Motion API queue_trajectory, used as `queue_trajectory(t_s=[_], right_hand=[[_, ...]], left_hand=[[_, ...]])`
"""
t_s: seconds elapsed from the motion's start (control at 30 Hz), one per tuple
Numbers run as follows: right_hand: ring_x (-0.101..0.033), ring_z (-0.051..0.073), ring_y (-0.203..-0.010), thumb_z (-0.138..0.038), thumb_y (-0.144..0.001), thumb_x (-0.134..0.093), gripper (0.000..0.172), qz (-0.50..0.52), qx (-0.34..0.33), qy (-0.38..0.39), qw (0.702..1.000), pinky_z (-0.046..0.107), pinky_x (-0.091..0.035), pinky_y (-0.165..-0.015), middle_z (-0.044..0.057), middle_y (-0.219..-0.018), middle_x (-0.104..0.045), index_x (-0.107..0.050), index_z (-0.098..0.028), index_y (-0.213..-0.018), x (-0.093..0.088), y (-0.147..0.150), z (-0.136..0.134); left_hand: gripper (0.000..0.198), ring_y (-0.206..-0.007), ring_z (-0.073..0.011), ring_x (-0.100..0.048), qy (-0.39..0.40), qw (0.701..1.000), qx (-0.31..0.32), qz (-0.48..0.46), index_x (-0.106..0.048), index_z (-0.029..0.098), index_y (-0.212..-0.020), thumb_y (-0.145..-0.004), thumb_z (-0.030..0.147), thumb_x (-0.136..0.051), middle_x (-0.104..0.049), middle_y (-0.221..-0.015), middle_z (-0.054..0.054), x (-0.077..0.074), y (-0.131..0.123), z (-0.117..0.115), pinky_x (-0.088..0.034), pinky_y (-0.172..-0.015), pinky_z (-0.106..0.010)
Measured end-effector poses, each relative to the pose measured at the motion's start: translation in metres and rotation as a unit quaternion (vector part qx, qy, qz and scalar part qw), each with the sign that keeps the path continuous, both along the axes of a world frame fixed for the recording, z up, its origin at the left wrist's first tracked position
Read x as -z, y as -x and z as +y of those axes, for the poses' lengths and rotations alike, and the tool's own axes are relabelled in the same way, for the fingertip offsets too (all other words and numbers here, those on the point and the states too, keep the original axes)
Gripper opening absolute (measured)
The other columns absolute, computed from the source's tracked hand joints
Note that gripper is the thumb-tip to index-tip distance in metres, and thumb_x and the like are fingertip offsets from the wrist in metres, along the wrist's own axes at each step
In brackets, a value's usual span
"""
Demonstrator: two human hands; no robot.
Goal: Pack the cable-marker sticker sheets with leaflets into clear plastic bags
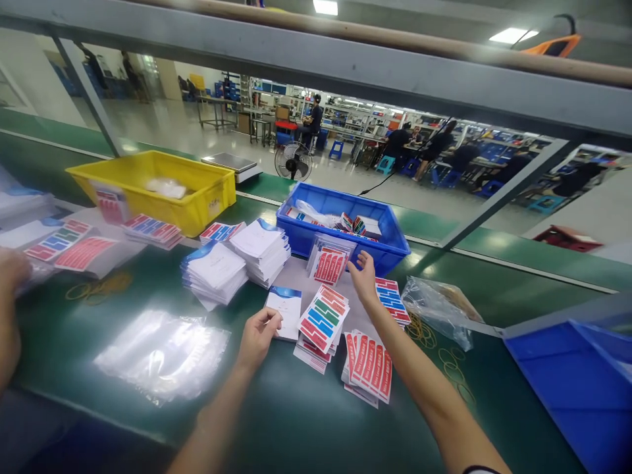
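My left hand (260,334) is curled, with thumb and fingers pinched together at the left edge of a white-and-blue booklet (286,313); whether paper is between the fingertips I cannot tell. With fingers apart, my right hand (364,278) reaches beside bagged sticker sheets (330,263) leaning on the blue bin. Between my arms lie a stack of multicoloured sticker sheets (323,319) and a fanned stack of red sticker sheets (369,365). Blue-and-red sheets (392,301) sit past my right wrist. Two piles of booklets (259,250) stand left of the single one.
A blue bin (399,247) and yellow bin (207,209) stand at the back. Clear plastic bags (162,355) lie front left, rubber bands (451,365) at right. Another person's hand (12,270) shows at the left edge. A blue container (567,388) is at right.
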State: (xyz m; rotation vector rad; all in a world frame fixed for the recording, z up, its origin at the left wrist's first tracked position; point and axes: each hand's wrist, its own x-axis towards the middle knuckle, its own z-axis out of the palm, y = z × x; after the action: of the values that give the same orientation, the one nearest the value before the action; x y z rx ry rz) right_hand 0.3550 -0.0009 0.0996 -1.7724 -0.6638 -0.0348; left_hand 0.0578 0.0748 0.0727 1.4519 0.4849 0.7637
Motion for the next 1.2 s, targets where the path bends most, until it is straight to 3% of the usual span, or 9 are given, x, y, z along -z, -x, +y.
queue_trajectory(t_s=[0.17,0.3,0.43,0.6,0.8,0.87,0.97,1.07,1.2], right_hand=[[-0.039,0.027,-0.128,-0.039,-0.078,-0.061,0.055,-0.157,-0.160,0.080,0.971,0.047,-0.030,-0.108,0.014,-0.136,-0.048,-0.048,-0.018,-0.127,-0.017,0.082,-0.007],[-0.023,0.036,-0.136,-0.041,-0.073,-0.069,0.082,-0.389,-0.288,0.275,0.831,0.051,-0.028,-0.109,0.026,-0.145,-0.031,-0.035,-0.003,-0.137,0.018,0.166,0.000],[-0.039,0.036,-0.129,-0.014,-0.079,-0.061,0.052,-0.429,-0.288,0.313,0.797,0.048,-0.038,-0.105,0.031,-0.131,-0.047,-0.048,0.006,-0.125,0.058,0.207,0.006],[-0.051,0.027,-0.121,-0.005,-0.086,-0.041,0.039,-0.422,-0.278,0.284,0.815,0.046,-0.042,-0.103,0.017,-0.122,-0.060,-0.057,-0.008,-0.121,0.053,0.201,-0.002],[-0.047,0.025,-0.125,-0.016,-0.091,-0.041,0.038,-0.423,-0.316,0.215,0.822,0.043,-0.039,-0.103,0.011,-0.131,-0.055,-0.051,-0.014,-0.128,0.023,0.212,-0.023],[-0.047,0.025,-0.124,-0.023,-0.092,-0.044,0.038,-0.412,-0.334,0.194,0.825,0.042,-0.039,-0.103,0.010,-0.130,-0.056,-0.050,-0.015,-0.128,0.013,0.213,-0.031],[-0.052,0.025,-0.115,-0.028,-0.091,-0.049,0.033,-0.369,-0.272,0.170,0.872,0.041,-0.041,-0.097,0.010,-0.118,-0.064,-0.054,-0.017,-0.121,0.000,0.194,-0.043],[-0.056,0.027,-0.099,-0.030,-0.089,-0.052,0.025,-0.329,-0.156,0.242,0.900,0.041,-0.045,-0.086,0.012,-0.103,-0.065,-0.057,-0.015,-0.107,-0.009,0.152,-0.054],[-0.054,0.030,-0.092,-0.031,-0.085,-0.057,0.027,-0.295,-0.070,0.415,0.858,0.041,-0.044,-0.082,0.014,-0.100,-0.060,-0.057,-0.012,-0.103,-0.009,0.102,-0.066]], left_hand=[[0.025,-0.059,-0.0102,-0.049,0.026,0.995,-0.101,0.005,-0.057,0.016,-0.073,-0.083,0.038,-0.054,-0.052,-0.066,0.002,0.005,-0.003,0.002,-0.043,-0.057,-0.021],[0.023,-0.062,-0.0106,-0.050,0.074,0.977,-0.197,-0.027,-0.057,0.017,-0.075,-0.081,0.039,-0.055,-0.053,-0.068,0.001,0.012,-0.003,0.011,-0.044,-0.056,-0.020],[0.022,-0.070,-0.0117,-0.052,0.090,0.966,-0.244,-0.004,-0.055,0.017,-0.080,-0.081,0.039,-0.054,-0.053,-0.074,0.000,0.016,0.000,0.025,-0.045,-0.059,-0.020],[0.030,-0.067,-0.0116,-0.053,0.101,0.976,-0.181,0.062,-0.059,0.016,-0.079,-0.073,0.044,-0.064,-0.056,-0.074,-0.001,0.017,0.005,0.036,-0.045,-0.056,-0.019],[0.038,-0.061,-0.0149,-0.061,0.227,0.972,0.033,0.054,-0.065,0.011,-0.081,-0.068,0.047,-0.069,-0.066,-0.069,-0.004,0.011,0.009,0.032,-0.048,-0.055,-0.024],[0.038,-0.071,-0.0167,-0.064,0.257,0.965,0.053,0.001,-0.066,0.011,-0.091,-0.067,0.040,-0.073,-0.070,-0.081,-0.007,0.010,0.010,0.032,-0.050,-0.065,-0.026],[0.041,-0.078,-0.0201,-0.066,0.283,0.958,0.033,-0.040,-0.064,0.013,-0.102,-0.069,0.036,-0.072,-0.071,-0.092,-0.009,0.010,0.012,0.034,-0.052,-0.072,-0.031],[0.041,-0.081,-0.0220,-0.067,0.313,0.948,0.011,-0.049,-0.062,0.013,-0.106,-0.071,0.034,-0.071,-0.071,-0.096,-0.010,0.010,0.014,0.036,-0.054,-0.074,-0.034],[0.040,-0.084,-0.0225,-0.068,0.326,0.943,0.024,-0.054,-0.061,0.014,-0.109,-0.075,0.032,-0.069,-0.070,-0.100,-0.010,0.010,0.014,0.034,-0.055,-0.075,-0.034]])
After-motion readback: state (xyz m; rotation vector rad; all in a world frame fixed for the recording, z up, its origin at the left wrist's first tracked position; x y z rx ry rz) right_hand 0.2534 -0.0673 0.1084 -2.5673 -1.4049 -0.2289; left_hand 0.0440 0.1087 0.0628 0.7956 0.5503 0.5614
